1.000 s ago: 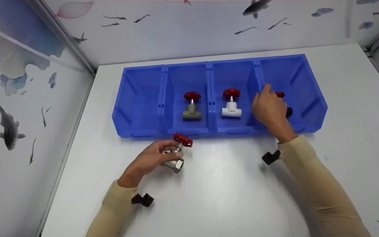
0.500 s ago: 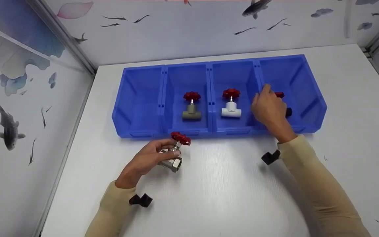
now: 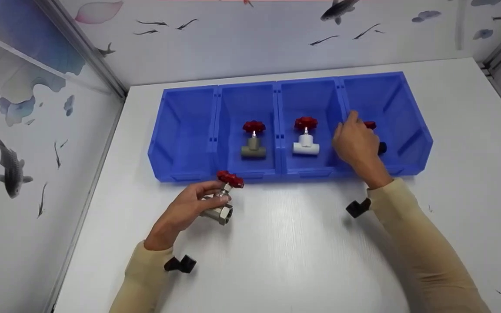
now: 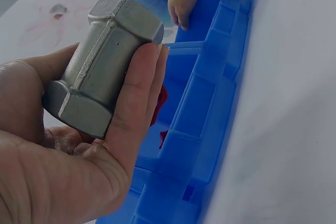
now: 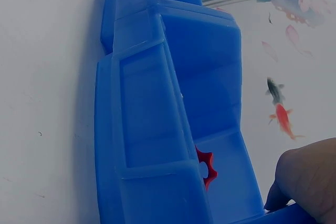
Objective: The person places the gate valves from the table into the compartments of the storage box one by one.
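Note:
My left hand (image 3: 181, 208) grips a metal gate valve (image 3: 216, 214) with a red handwheel (image 3: 230, 179), just in front of the blue bins. In the left wrist view its hexagonal-ended metal body (image 4: 100, 66) lies between thumb and fingers. My right hand (image 3: 357, 141) holds the top of the wall between the two rightmost bins. The right wrist view shows its fingers bent over that blue wall (image 5: 291, 214). Partly hidden behind this hand, a valve with a black end (image 3: 382, 148) and red handwheel lies in the rightmost bin (image 3: 407, 100).
An olive-grey valve (image 3: 253, 150) lies in the second bin from the left, a white valve (image 3: 305, 147) in the third; both have red handwheels. The bins stand side by side on the white table (image 3: 285, 261). Printed panels rise behind and at the left.
My left hand has moved a little to the left and slightly away from me, carrying the metal gate valve. My right hand has stayed in place.

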The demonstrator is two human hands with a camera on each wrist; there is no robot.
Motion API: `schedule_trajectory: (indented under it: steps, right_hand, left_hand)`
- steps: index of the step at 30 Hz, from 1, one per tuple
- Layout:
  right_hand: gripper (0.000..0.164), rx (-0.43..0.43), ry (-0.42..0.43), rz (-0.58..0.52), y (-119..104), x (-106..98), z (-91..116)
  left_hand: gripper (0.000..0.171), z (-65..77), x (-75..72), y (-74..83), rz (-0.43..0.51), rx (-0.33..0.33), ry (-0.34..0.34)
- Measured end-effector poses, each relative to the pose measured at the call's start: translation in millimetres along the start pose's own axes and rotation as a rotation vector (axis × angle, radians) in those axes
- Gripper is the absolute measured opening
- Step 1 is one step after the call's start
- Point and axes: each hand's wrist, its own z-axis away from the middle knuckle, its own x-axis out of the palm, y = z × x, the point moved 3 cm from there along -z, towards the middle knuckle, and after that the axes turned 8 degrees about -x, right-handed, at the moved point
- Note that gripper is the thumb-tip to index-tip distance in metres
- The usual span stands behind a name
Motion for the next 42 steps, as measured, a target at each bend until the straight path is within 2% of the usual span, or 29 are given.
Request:
schedule_trajectory:
  steps: [5,12,19,25,30,34,42]
  right_hand:
    - [0.049,0.007,-0.015,0.004,-0.5,-0.7,0.2]
    - [0.048,0.006,-0.014,-0.003,-0.5,-0.5,0.1]
    - [0.048,0.006,-0.006,-0.004,-0.1,-0.7,0.2]
    - [0.042,-0.008,0.036,0.005,0.0,-0.9,1.0]
    - [0.044,0.000,0.022,-0.003,0.2,-0.4,0.9]
    - [0.044,-0.001,0.022,0.001,0.6,-0.3,0.8]
    - [0.046,0.000,-0.005,-0.008,0.2,-0.4,0.6]
  left_hand:
    - [0.069,2.6,-4.7,1.4,-0.003,-0.004,0.038]
    - [0.064,4.4,-10.3,3.3,0.066,-0.008,0.060]
    - [0.062,4.4,-14.7,5.1,0.069,-0.027,0.112]
    - [0.057,2.2,-17.8,8.3,0.199,0.004,0.122]
    - [0.055,-0.1,-21.1,9.0,0.314,0.028,0.128]
    - [0.053,-1.7,-23.5,10.2,0.345,0.037,0.137]
    - [0.053,-4.2,-26.6,15.9,0.344,0.060,0.160]
